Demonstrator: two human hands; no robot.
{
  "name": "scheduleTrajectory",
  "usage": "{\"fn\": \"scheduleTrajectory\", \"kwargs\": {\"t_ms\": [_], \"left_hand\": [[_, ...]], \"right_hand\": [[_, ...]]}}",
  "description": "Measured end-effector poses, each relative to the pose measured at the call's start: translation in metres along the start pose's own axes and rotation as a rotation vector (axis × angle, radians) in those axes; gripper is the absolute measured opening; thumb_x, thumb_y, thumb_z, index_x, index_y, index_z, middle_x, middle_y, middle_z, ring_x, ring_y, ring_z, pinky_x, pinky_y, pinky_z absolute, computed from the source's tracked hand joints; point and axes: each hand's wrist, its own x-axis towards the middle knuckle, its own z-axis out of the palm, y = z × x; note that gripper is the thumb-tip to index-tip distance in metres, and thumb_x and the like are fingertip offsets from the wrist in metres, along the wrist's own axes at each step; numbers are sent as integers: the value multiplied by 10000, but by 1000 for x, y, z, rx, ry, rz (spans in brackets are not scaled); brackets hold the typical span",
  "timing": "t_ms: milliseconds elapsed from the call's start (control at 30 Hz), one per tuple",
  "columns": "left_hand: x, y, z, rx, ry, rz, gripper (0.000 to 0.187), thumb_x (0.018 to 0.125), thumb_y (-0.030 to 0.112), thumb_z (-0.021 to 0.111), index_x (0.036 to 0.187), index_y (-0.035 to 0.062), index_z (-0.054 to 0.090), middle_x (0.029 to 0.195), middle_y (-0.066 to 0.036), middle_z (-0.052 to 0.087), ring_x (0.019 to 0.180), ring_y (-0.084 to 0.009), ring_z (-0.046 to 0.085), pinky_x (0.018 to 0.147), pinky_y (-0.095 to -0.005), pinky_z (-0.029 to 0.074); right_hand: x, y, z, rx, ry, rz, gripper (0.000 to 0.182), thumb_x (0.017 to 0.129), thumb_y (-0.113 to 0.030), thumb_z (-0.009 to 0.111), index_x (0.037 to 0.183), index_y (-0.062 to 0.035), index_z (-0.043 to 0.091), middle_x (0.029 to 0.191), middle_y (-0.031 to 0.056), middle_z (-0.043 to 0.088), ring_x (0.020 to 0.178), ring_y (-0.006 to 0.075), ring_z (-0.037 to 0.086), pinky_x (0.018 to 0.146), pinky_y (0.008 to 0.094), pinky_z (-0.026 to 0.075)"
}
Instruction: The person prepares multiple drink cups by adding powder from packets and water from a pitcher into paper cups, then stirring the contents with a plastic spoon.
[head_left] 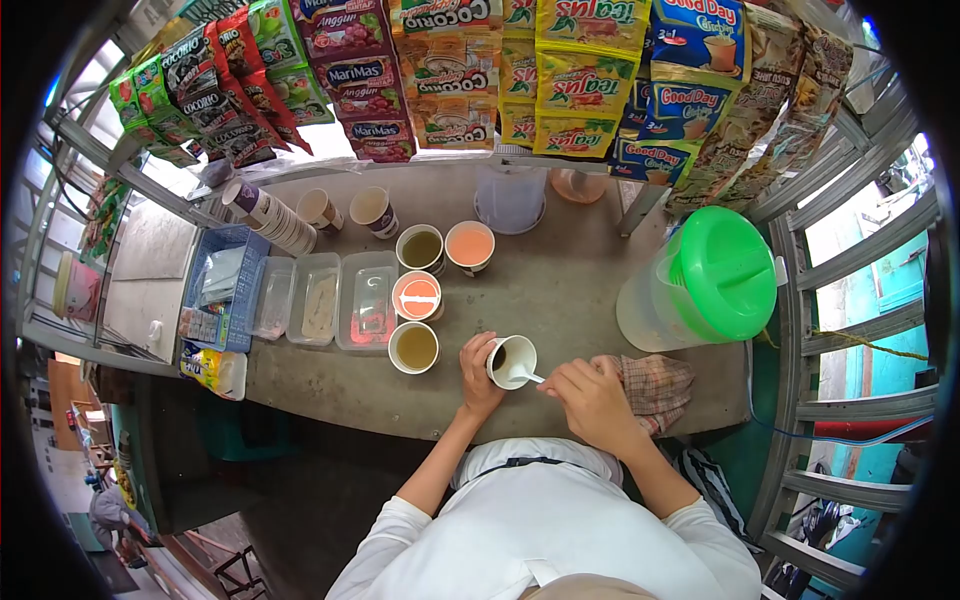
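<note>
My left hand (pixel 477 375) grips a white paper cup (pixel 513 358) that is tilted toward me near the counter's front edge. My right hand (pixel 590 395) holds a white plastic spoon (pixel 524 376) whose bowl sits inside the cup, over a dark liquid. Just left of the cup stands a cup of greenish drink (pixel 413 347), with a sealed orange-lidded cup (pixel 417 296) behind it. A checked cloth (pixel 655 385) lies under my right wrist.
On the grey counter (pixel 560 290) stand more filled cups (pixel 470 245), clear plastic boxes (pixel 320 298), a blue basket (pixel 225 285), a stack of paper cups (pixel 270 218) and a green-lidded jug (pixel 715 275). Drink sachets (pixel 450 80) hang along the back. Metal bars (pixel 850 250) close the right side.
</note>
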Motion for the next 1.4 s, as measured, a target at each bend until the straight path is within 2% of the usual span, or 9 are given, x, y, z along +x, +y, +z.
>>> {"fn": "scheduleTrajectory", "kwargs": {"t_ms": [100, 300, 467, 567, 700, 900, 1067, 1400], "left_hand": [[-2, -4, 3, 0, -15, 24, 776, 600, 51, 828, 1253, 77, 409, 1206, -191, 553, 1085, -374, 551, 935, -454, 446], [0, -1, 0, -7, -17, -6, 783, 593, 47, 831, 1253, 82, 412, 1206, -189, 552, 1090, -370, 547, 928, -453, 445], [-1, -2, 1, -11, -43, 17, 793, 586, 47, 836, 1256, 81, 411, 1204, -186, 551, 1090, -370, 546, 934, -453, 441], [-3, -3, 1, -26, -21, 5, 779, 600, 106, 834, 1262, 89, 422, 1232, -161, 552, 1113, -360, 546, 932, -460, 411], [-2, -3, 3, -21, -11, -3, 783, 600, 99, 833, 1266, 90, 422, 1228, -160, 555, 1106, -360, 550, 925, -461, 413], [-3, -4, 3, -10, -21, 16, 785, 596, 101, 836, 1264, 92, 424, 1226, -160, 556, 1103, -361, 550, 919, -459, 415], [2, 2, 0, -3, -36, 22, 754, 606, 46, 822, 1243, 78, 420, 1205, -181, 554, 1091, -368, 546, 936, -455, 434], [-1, -3, 3, -3, -10, 17, 783, 599, 110, 837, 1261, 95, 419, 1229, -158, 554, 1108, -361, 548, 925, -461, 412]], "right_hand": [[-1, 5, 15, 32, 25, 6, 48, 835, -103, 619, 880, -89, 622, 814, 16, 554, 779, 178, 533, 724, 357, 346], [5, -4, -8, 19, 41, -1, 48, 835, -111, 622, 879, -93, 622, 811, 16, 556, 779, 179, 535, 748, 372, 348], [4, 9, 16, 29, 46, 29, 54, 833, -127, 636, 875, -95, 626, 821, 8, 571, 784, 176, 539, 768, 380, 343], [5, -1, 4, 21, 65, 37, 53, 836, -132, 639, 873, -97, 627, 825, 4, 576, 797, 171, 546, 777, 394, 341], [5, 4, 14, -28, 53, 37, 44, 837, -134, 640, 863, -100, 628, 806, 7, 578, 796, 171, 550, 780, 407, 334], [9, 0, -1, 22, 135, 81, 35, 838, -130, 637, 855, -103, 623, 812, 5, 577, 807, 169, 552, 813, 410, 340], [8, 5, 10, -11, 66, 71, 23, 844, -126, 628, 850, -105, 620, 791, 15, 572, 800, 176, 550, 803, 401, 336], [13, 0, 1, 85, 110, 93, 30, 868, -121, 601, 856, -100, 619, 782, 18, 576, 786, 186, 559, 788, 390, 334]]}}
